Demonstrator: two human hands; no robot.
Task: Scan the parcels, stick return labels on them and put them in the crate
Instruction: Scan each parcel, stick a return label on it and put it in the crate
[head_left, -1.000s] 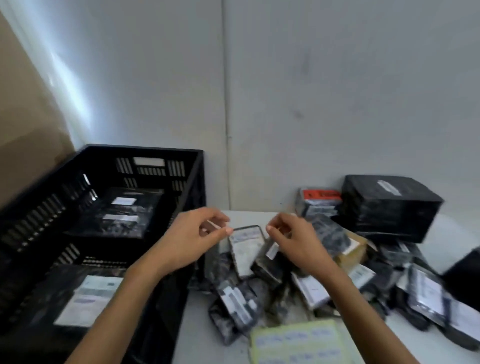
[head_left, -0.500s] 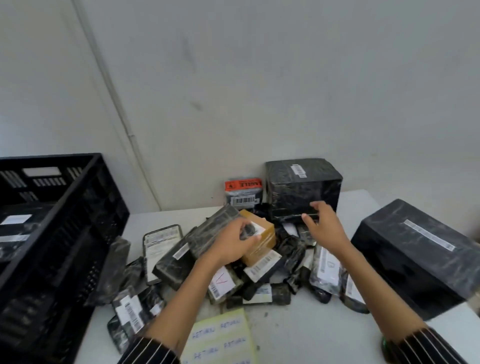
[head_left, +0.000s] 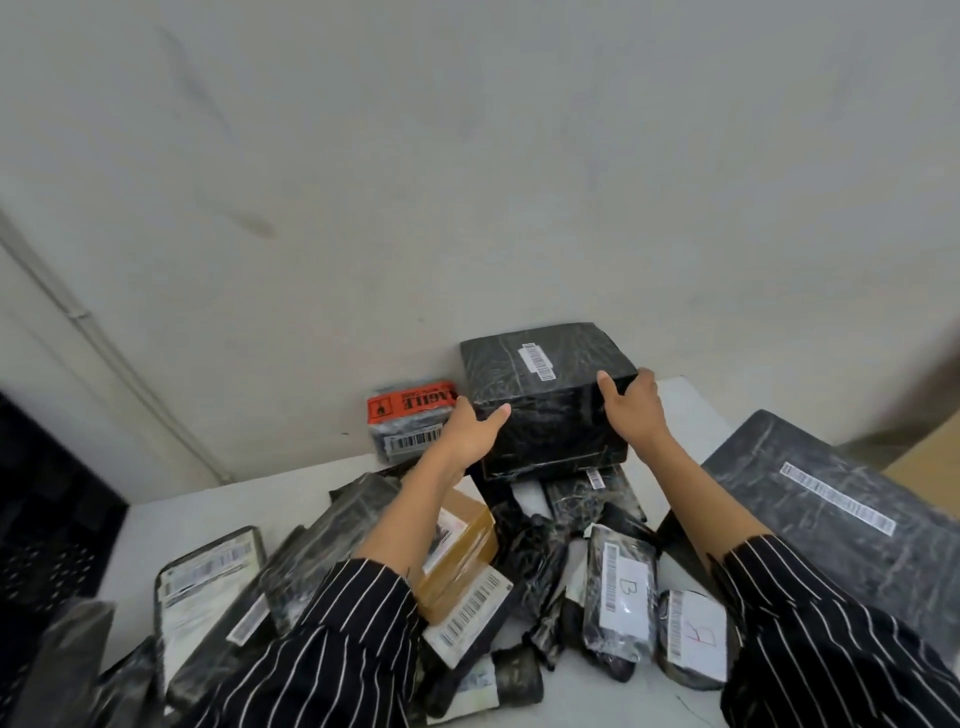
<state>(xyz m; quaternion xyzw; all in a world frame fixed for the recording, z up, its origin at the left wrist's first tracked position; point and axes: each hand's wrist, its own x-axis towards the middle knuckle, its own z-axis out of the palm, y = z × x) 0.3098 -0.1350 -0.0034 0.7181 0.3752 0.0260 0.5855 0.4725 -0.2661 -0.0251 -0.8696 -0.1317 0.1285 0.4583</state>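
A black-wrapped box parcel (head_left: 545, 395) with a white barcode strip on top stands at the back of the white table (head_left: 171, 519), against the wall. My left hand (head_left: 470, 431) grips its left side, thumb across the front face. At the box's right front corner, my right hand (head_left: 636, 410) holds on with the thumb at the top edge. The fingers of both hands are hidden behind the box. The black crate (head_left: 52, 519) shows only at the left edge.
A parcel with an orange fragile sticker (head_left: 410, 421) lies left of the box. A heap of small black parcels (head_left: 618, 587) and a brown box (head_left: 462, 556) covers the table's middle. A large black parcel (head_left: 831, 525) fills the right side.
My view swung right, away from the crate. Both hands left the small parcels, reached to the back of the table and took hold of the black box.
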